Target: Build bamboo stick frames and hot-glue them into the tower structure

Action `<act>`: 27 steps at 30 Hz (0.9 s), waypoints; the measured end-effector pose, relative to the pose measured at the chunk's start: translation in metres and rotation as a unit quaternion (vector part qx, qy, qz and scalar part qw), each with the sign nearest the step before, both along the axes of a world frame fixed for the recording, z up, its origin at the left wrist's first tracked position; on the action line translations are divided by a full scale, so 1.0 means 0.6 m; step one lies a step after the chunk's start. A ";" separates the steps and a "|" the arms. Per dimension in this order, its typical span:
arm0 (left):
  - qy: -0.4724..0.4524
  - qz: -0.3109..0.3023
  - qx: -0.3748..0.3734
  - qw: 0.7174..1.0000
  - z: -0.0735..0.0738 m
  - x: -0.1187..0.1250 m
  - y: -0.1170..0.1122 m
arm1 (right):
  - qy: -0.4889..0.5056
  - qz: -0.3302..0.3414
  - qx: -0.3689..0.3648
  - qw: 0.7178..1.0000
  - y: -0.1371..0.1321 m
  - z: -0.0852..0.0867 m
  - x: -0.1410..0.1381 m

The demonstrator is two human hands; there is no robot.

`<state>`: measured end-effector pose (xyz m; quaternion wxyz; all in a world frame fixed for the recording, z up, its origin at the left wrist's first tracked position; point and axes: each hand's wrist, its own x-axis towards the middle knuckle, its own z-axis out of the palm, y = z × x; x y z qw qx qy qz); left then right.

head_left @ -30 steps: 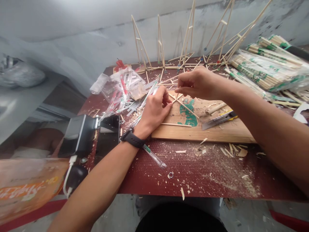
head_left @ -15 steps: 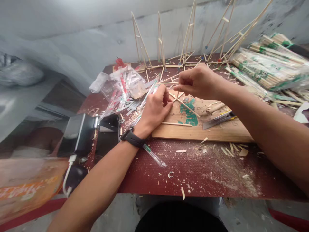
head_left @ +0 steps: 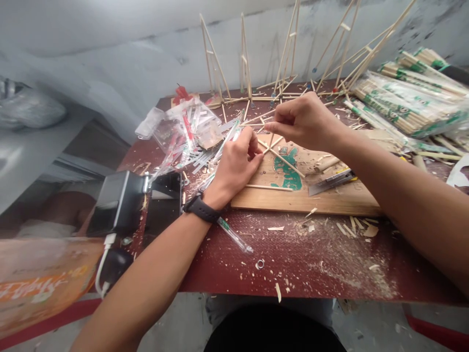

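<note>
My left hand [head_left: 236, 159], with a dark watch band [head_left: 202, 209] at its wrist, is closed in a pinch on the near-left end of crossed wooden sticks [head_left: 287, 162]. These thin sticks meet in a star shape on the wooden board [head_left: 264, 199]. Above the crossing, my right hand [head_left: 302, 120] is closed, thumb and finger pinching the top of a short upright stick [head_left: 271, 141] whose lower end stands at the joint. One loose stick [head_left: 269, 187] lies along the board near my left hand. A utility knife [head_left: 331, 182] rests to the right, under my right forearm.
Tall stick frames [head_left: 246, 58] stand along the wall. Bagged chopsticks [head_left: 395, 102] are piled at the right. Plastic wrappers [head_left: 192, 127] lie left of the board. A black device [head_left: 117, 203] with a white cable sits at the table's left. Wood shavings litter the red tabletop [head_left: 293, 274].
My right hand has shifted very slightly down at the crossing. My left hand keeps its pinch, and the view has moved a touch.
</note>
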<state>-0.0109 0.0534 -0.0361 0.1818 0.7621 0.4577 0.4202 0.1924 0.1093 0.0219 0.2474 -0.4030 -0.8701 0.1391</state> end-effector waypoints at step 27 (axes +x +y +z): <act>0.008 -0.008 0.026 1.000 -0.005 -0.001 0.002 | 0.058 -0.050 -0.107 0.991 -0.007 0.003 0.000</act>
